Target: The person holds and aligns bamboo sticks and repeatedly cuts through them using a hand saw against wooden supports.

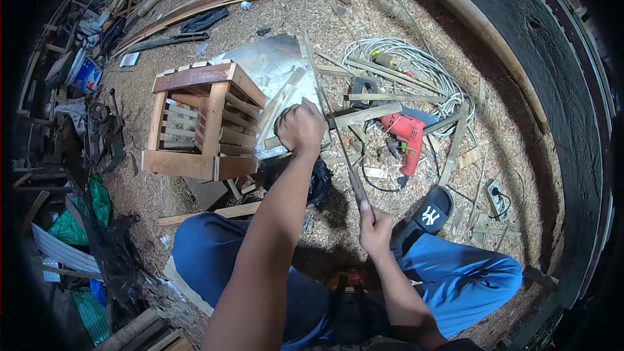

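My left hand is closed over a pale wooden strip, resting on a whitish board. In my right hand is the handle end of a long thin-bladed tool. Its blade is seen nearly edge-on, runs up past the right side of my left hand and crosses the strip. Which kind of blade it is, I cannot tell. Left of my left hand stands a slatted wooden frame. Other thin strips lie on the board beside my left hand.
A red power drill and a coiled pale cable lie on the shavings-covered floor to the right. Near my right foot is a power socket. Long planks lie at the top left, and a thick dark beam borders the right.
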Demonstrator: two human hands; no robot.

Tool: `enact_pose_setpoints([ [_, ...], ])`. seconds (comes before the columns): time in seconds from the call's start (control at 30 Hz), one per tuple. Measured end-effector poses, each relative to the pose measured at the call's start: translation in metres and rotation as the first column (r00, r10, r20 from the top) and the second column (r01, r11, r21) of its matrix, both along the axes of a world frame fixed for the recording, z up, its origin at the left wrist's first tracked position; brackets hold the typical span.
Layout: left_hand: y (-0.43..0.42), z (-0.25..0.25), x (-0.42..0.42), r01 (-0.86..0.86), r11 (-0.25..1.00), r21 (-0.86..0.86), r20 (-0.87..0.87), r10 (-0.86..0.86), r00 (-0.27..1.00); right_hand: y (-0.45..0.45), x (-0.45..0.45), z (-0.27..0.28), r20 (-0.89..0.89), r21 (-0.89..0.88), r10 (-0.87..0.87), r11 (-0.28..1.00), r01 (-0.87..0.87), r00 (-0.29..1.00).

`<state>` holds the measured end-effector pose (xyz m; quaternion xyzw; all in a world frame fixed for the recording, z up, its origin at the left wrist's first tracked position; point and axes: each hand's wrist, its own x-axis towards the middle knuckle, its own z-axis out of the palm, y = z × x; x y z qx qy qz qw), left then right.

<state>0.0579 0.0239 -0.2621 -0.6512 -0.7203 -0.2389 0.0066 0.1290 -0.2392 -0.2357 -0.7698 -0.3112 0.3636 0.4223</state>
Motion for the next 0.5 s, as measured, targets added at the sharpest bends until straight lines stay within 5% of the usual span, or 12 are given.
enact_pose_setpoints([
  [0.2, -0.002, 0.009, -0.002, 0.022, 0.995, -0.096, 0.049, -0.018, 0.999, 0.022, -0.007, -0.008, -0.049, 0.019, -0.014, 1.0, 0.015, 0.999],
  [0.37, -0.003, 0.004, -0.003, 0.039, 0.998, -0.055, 0.054, -0.036, 0.998, -0.004, -0.007, 0.0, 0.011, 0.062, 0.001, 0.998, -0.002, 1.0],
  [0.5, -0.003, 0.005, -0.002, 0.02, 1.0, -0.003, 0.005, -0.02, 1.0, 0.061, -0.005, -0.003, -0.033, 0.093, -0.008, 0.996, 0.011, 0.999],
])
